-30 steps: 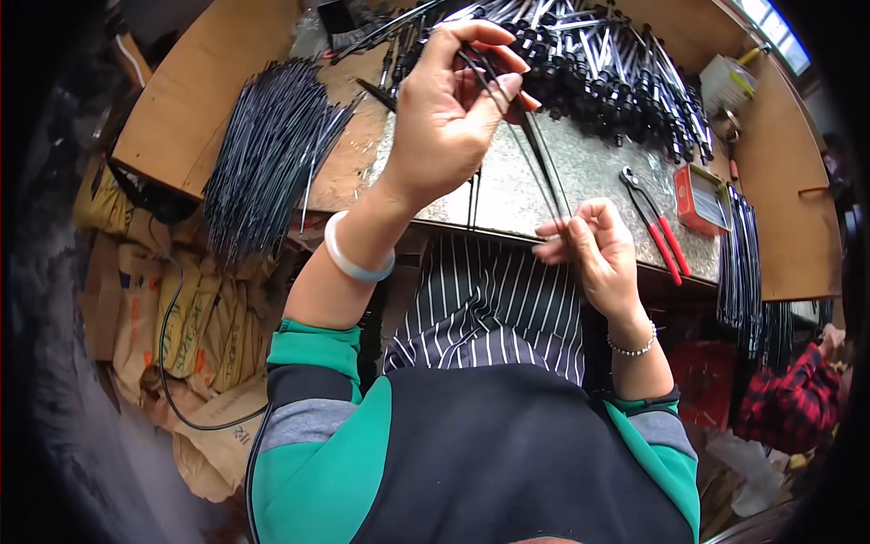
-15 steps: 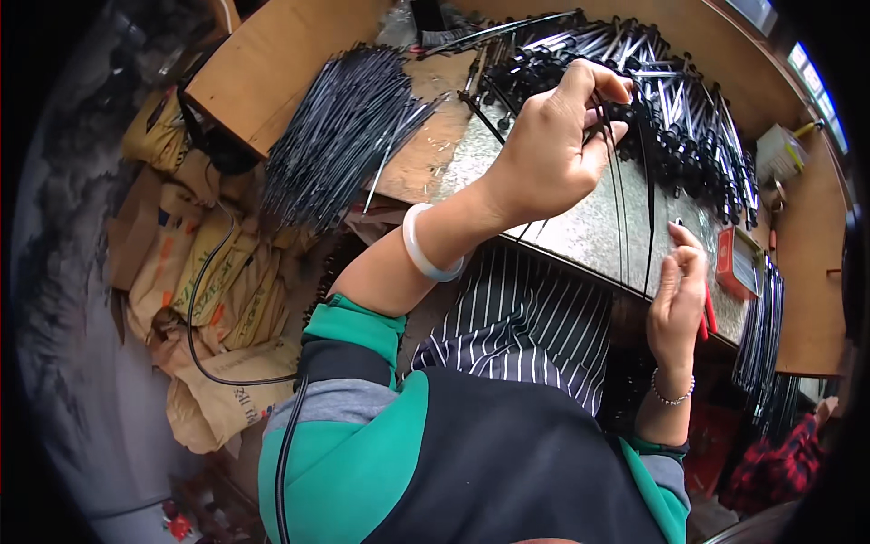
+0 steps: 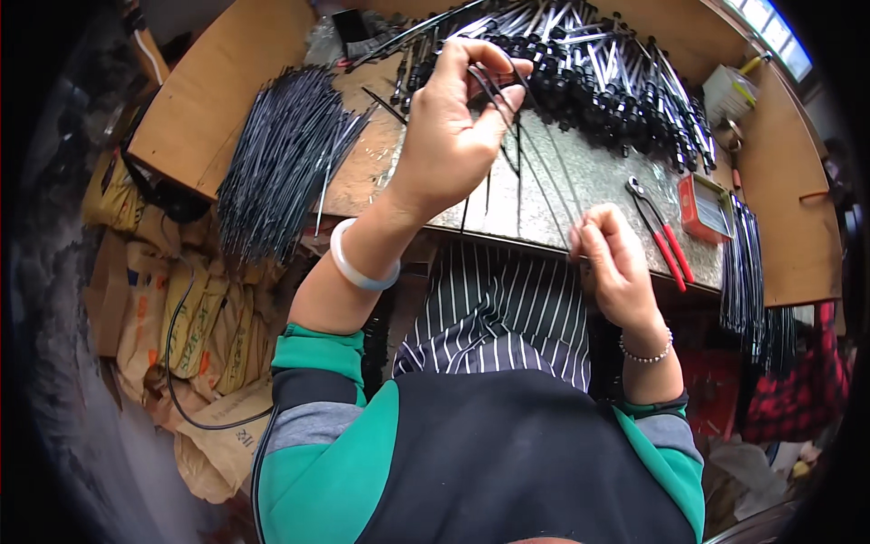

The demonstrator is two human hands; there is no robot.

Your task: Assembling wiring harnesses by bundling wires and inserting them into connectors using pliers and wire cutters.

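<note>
My left hand [image 3: 453, 150] is raised over the worktable, its fingers closed round several thin black strands [image 3: 519, 168] that hang down from it and spread. A white bangle sits on that wrist. Lower and to the right, near the table's front edge, my right hand [image 3: 621, 272] pinches at the lower end of a strand. The exact grip of its fingertips is partly hidden. Beside this hand lie pliers with red handles [image 3: 671, 247]. Beyond both hands, a heap of metal rods with black fittings [image 3: 580, 72] covers the back of the table.
A thick bundle of thin dark rods [image 3: 281, 163] lies at the left. To the right stand a small red box [image 3: 705, 210], hanging black strands [image 3: 743, 272] and a white container [image 3: 728, 93]. Wooden boards [image 3: 213, 100] wall the table. Brown sacks [image 3: 208, 317] are piled at the lower left.
My right hand has moved left and closed at a strand's end, uncovering the pliers. My left hand still grips the strands. The whole view has shifted somewhat.
</note>
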